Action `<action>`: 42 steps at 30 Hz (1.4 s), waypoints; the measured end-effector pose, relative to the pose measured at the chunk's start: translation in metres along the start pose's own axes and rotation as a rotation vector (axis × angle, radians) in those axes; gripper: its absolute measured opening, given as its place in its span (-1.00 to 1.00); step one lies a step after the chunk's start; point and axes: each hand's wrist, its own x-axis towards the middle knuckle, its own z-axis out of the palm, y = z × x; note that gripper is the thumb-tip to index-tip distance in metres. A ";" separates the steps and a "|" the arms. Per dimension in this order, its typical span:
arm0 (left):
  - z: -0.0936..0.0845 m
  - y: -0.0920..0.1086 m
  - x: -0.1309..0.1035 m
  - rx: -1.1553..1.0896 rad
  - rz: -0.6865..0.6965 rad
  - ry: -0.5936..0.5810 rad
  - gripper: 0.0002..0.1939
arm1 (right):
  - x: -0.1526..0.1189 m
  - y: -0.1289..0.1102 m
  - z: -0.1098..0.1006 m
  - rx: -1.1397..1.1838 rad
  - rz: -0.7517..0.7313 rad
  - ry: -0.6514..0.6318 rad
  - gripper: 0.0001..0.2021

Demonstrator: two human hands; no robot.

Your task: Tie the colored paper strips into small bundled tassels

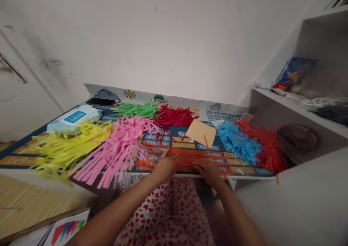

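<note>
Fingers (165, 154) of our left hand (166, 166) and right hand (208, 170) rest on the orange fringed paper (186, 154) by the near edge of the desk (252, 178) (whether they pinch it, we cannot tell). It looks light, soft and easily torn, best held by its seemingly uncut middle. Pink fringe (119, 141) bounds our room left, blue fringe (239, 142) right, beige card (199, 133) far.

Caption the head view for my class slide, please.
Left hand and right hand on orange strips, between pink strips and blue strips on a printed mat.
</note>
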 end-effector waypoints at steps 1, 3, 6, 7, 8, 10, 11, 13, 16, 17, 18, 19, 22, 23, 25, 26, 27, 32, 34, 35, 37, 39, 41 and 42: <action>-0.003 -0.005 -0.001 -0.026 -0.032 0.015 -0.78 | 0.004 0.005 -0.003 0.006 0.016 -0.006 -0.75; -0.009 -0.013 0.001 -0.074 -0.107 0.038 -0.81 | 0.012 0.014 -0.009 0.023 0.065 -0.016 -0.71; -0.016 -0.019 0.010 -0.127 -0.215 0.046 -0.84 | 0.024 0.022 -0.009 0.049 0.151 -0.038 -0.66; -0.018 -0.019 0.014 -0.136 -0.258 0.042 -0.85 | 0.028 0.023 -0.007 0.055 0.181 -0.047 -0.65; -0.019 -0.019 0.019 -0.140 -0.304 0.031 -0.85 | 0.032 0.024 -0.005 0.058 0.212 -0.052 -0.65; -0.022 -0.017 0.031 -0.128 -0.395 -0.014 -0.82 | 0.039 0.026 -0.001 0.057 0.265 -0.054 -0.66; -0.023 -0.017 0.036 -0.110 -0.427 -0.043 -0.79 | 0.043 0.026 0.000 0.053 0.278 -0.056 -0.67; -0.024 -0.018 0.046 -0.057 -0.463 -0.094 -0.74 | 0.048 0.027 0.002 0.029 0.280 -0.054 -0.69; -0.024 -0.021 0.058 0.016 -0.471 -0.142 -0.74 | 0.054 0.030 0.004 -0.035 0.276 -0.054 -0.68; -0.024 -0.022 0.060 0.027 -0.467 -0.158 -0.74 | 0.055 0.031 0.004 -0.053 0.280 -0.059 -0.68; -0.023 -0.023 0.063 0.031 -0.465 -0.175 -0.74 | 0.056 0.032 0.005 -0.065 0.281 -0.068 -0.68; -0.023 -0.024 0.064 0.030 -0.466 -0.191 -0.74 | 0.056 0.034 0.006 -0.072 0.280 -0.080 -0.68; -0.022 -0.027 0.068 0.016 -0.486 -0.229 -0.73 | 0.055 0.038 0.007 -0.071 0.269 -0.105 -0.70; -0.023 -0.027 0.068 0.007 -0.490 -0.235 -0.73 | 0.055 0.039 0.007 -0.067 0.266 -0.105 -0.71; -0.024 -0.028 0.070 -0.010 -0.496 -0.244 -0.71 | 0.056 0.039 0.007 -0.056 0.258 -0.099 -0.73; -0.024 -0.029 0.070 -0.017 -0.499 -0.251 -0.70 | 0.057 0.039 0.006 -0.049 0.254 -0.096 -0.73; -0.025 -0.029 0.071 -0.020 -0.503 -0.261 -0.70 | 0.058 0.039 0.006 -0.043 0.251 -0.093 -0.73; -0.023 -0.030 0.073 0.023 -0.502 -0.334 -0.66 | 0.061 0.035 0.003 -0.076 0.258 -0.082 -0.74; -0.022 -0.030 0.073 0.046 -0.484 -0.340 -0.67 | 0.061 0.032 0.003 -0.106 0.260 -0.074 -0.76; -0.021 -0.030 0.073 0.056 -0.472 -0.341 -0.68 | 0.062 0.030 0.003 -0.117 0.263 -0.074 -0.78; -0.021 -0.030 0.073 0.076 -0.445 -0.345 -0.68 | 0.063 0.026 0.004 -0.136 0.274 -0.085 -0.80; -0.022 -0.028 0.073 0.109 -0.409 -0.321 -0.71 | 0.065 0.025 0.004 -0.161 0.293 -0.104 -0.82; -0.022 -0.025 0.073 0.169 -0.336 -0.230 -0.83 | 0.065 0.030 0.000 -0.195 0.322 -0.130 -0.83; -0.022 -0.024 0.074 0.195 -0.265 -0.173 -0.91 | 0.064 0.035 -0.004 -0.210 0.343 -0.139 -0.82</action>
